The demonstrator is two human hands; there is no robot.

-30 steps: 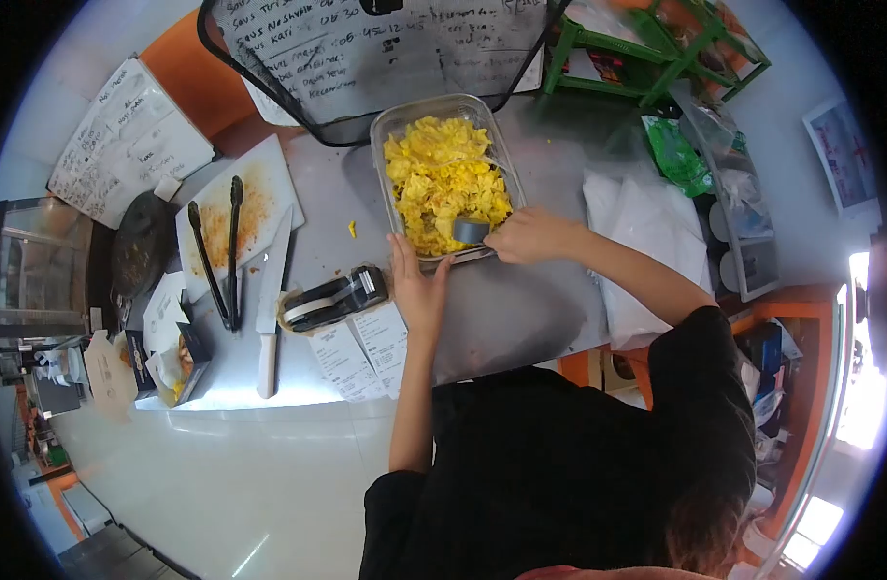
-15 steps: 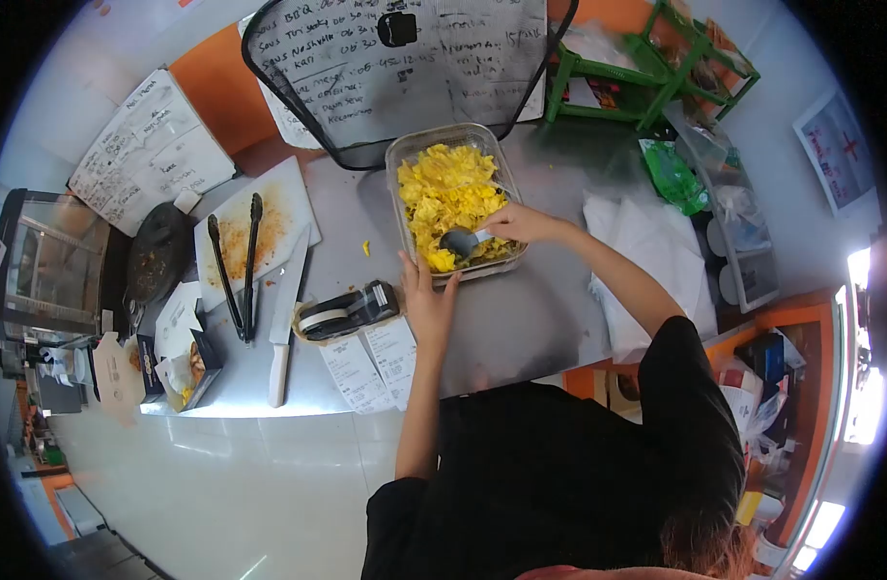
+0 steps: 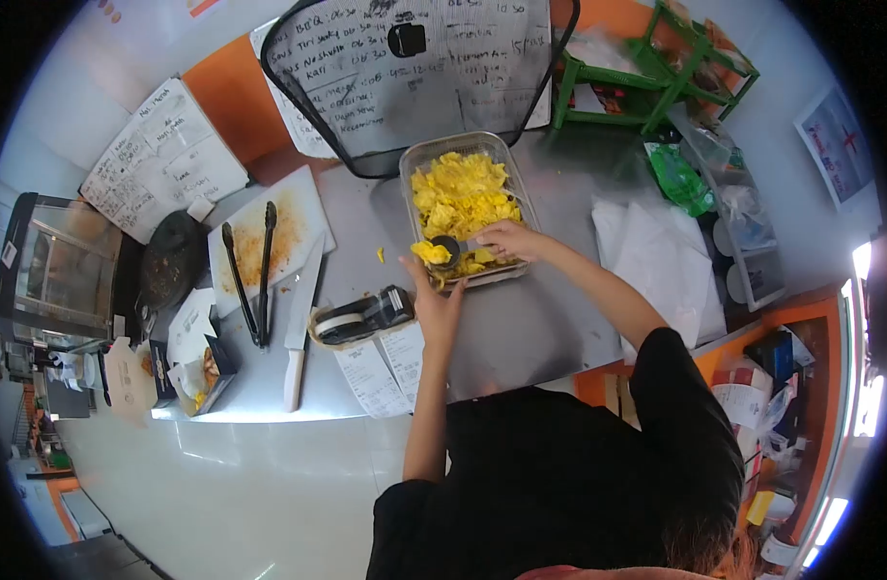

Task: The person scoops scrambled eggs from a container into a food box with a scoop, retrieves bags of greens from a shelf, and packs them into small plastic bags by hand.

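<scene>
A clear plastic container (image 3: 413, 166) on the metal counter holds yellow food (image 3: 468, 193) that looks like scrambled egg. My right hand (image 3: 509, 242) grips a dark round scoop (image 3: 446, 253) by its handle, low over the front of the container, with a lump of the yellow food in its bowl. My left hand (image 3: 436, 302) is at the container's front left corner, thumb and fingers apart, and seems to steady the edge. A small yellow scrap (image 3: 381, 254) lies on the counter left of the container.
Left of the container are a tape dispenser (image 3: 366, 316), receipts (image 3: 378, 372), a knife (image 3: 299, 338), black tongs (image 3: 262, 280) on a stained cutting board (image 3: 303, 198), and an opened food box (image 3: 200, 377). White plastic bags (image 3: 656, 261) lie right; a mesh cover (image 3: 414, 97) stands behind.
The scoop has moved left and turned from resting in the food to holding a lump of it. My left hand stays at the container's corner. The whole view has shifted slightly.
</scene>
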